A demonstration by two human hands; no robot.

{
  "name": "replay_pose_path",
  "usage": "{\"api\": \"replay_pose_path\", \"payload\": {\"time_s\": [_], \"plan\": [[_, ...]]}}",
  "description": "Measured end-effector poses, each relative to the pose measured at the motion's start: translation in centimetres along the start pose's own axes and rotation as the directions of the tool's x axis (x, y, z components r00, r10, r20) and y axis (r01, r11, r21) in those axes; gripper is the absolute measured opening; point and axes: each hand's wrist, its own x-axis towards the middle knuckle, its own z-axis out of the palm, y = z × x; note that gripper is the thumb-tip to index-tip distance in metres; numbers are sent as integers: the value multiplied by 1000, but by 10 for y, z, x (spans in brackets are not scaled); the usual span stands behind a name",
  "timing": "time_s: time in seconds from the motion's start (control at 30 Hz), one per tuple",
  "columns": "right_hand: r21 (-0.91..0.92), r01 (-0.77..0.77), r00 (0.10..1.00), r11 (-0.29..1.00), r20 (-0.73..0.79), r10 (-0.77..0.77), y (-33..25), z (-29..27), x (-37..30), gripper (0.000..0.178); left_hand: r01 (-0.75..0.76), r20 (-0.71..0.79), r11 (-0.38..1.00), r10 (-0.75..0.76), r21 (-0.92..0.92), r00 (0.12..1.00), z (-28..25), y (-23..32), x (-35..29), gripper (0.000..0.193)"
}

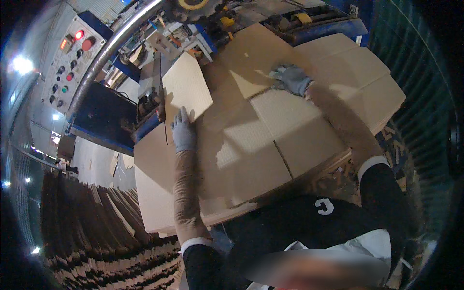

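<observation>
My left hand, in a grey glove, lies with its fingers stretched out at the near edge of a light cardboard flap. Farther out to the right, my right hand, also gloved, rests flat on the far part of a brown cardboard sheet. Both hands have their fingers extended, and neither grips anything that I can see. Beneath them spreads a stack of flat, creased cardboard blanks, with a slot cut in the upper one. Shadows of my arms fall across it.
A control panel with buttons and a lit red lamp stands at the far left, beside a curved metal pipe. Blue machinery borders the far side. Many stacked cardboard sheets stand at the near left. Cardboard scraps lie below the right edge.
</observation>
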Motion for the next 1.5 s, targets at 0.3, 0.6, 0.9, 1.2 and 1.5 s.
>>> {"api": "replay_pose_path", "payload": {"time_s": [0.3, 0.6, 0.9, 1.2, 1.5], "plan": [[-18, -679, 693, 734, -347, 632, 48, -66, -204, 52, 797, -486, 600, -676, 72, 554, -89, -46, -189, 84], [-534, -759, 564, 373, -252, 787, 99, -38, -347, 43, 950, -309, 22, -948, -312, -80, -101, -52, -274, 87], [-660, -660, 629, 359, -224, 744, 113, -55, -330, 47, 571, -346, 465, -885, -676, 311, -198, -31, -229, 76], [871, -20, 208, 491, -476, 854, 84, -137, -249, 40, 84, -75, 123, -899, -989, 432, -227, -85, -201, 30], [298, -504, 661, 811, -472, 584, -127, -165, -252, 32, 312, -149, 477, -707, -822, 691, -182, 24, -256, 31]]}}
